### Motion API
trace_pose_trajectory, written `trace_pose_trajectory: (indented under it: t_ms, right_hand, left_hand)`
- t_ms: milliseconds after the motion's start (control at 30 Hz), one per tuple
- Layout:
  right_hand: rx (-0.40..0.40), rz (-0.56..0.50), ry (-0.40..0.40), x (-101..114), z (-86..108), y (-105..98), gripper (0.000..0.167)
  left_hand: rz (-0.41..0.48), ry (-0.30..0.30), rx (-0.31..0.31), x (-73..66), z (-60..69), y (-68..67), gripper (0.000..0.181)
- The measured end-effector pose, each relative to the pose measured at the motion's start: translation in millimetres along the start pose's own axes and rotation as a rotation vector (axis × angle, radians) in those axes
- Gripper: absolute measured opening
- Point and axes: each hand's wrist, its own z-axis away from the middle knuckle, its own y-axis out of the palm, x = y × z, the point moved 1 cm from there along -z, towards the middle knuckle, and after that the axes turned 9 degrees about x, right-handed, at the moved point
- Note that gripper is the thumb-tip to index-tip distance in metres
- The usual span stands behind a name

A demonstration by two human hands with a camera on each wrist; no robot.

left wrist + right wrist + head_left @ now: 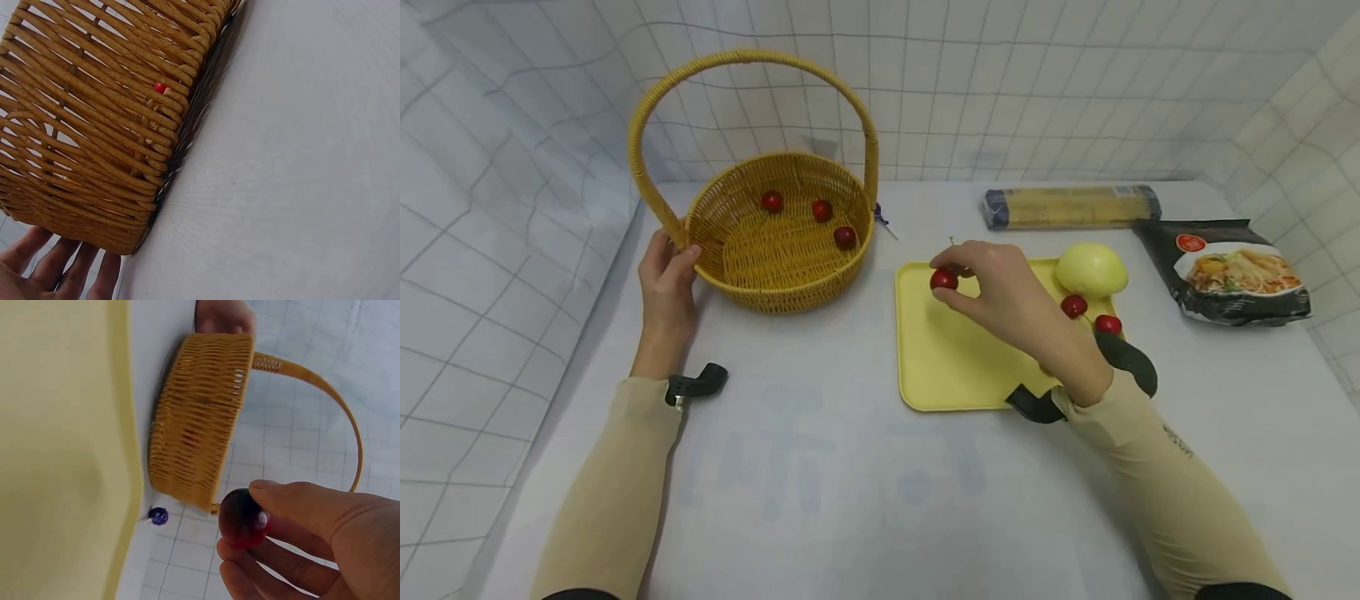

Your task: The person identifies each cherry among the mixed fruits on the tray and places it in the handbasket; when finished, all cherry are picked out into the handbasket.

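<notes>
My right hand (1000, 287) pinches a dark red cherry (943, 279) between thumb and fingers, above the left part of a yellow tray (936, 367). In the right wrist view the glossy cherry (242, 519) shows close up. My left hand (668, 287) grips the left side of a woven basket (790, 292) near the foot of its tall handle, the thumb at the rim. Inside the basket lie a cherry (772, 202), another cherry (822, 210) and a third cherry (845, 237). In the left wrist view the fingers (75, 269) lie against the wicker wall.
On the tray's right side sit a pale yellow fruit (1092, 270), a cherry (1073, 306) and another cherry (1108, 324). Behind it lies a pack of noodles (1071, 207). A black food packet (1232, 275) is at right. A purple lollipop (883, 218) lies beside the basket.
</notes>
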Motion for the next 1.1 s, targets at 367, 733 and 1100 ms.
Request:
trace_pose_trajectory:
  t_ms: [367, 733, 1100]
  right_hand:
    - [-0.013, -0.089, -0.086, 36.2, -56.2, 11.5, 0.027]
    - [0.002, -0.108, -0.116, 82.7, -88.9, 35.2, 0.033]
    - [-0.047, -0.147, -0.098, 86.4, -98.8, 73.1, 0.038]
  left_hand:
    - [-0.033, -0.013, 0.014, 0.5, 2.7, -3.4, 0.042]
    - [-0.018, -0.01, 0.013, -1.3, 1.1, -0.7, 0.043]
    - [-0.048, -0.012, 0.01, -2.8, 1.1, -0.4, 0.043]
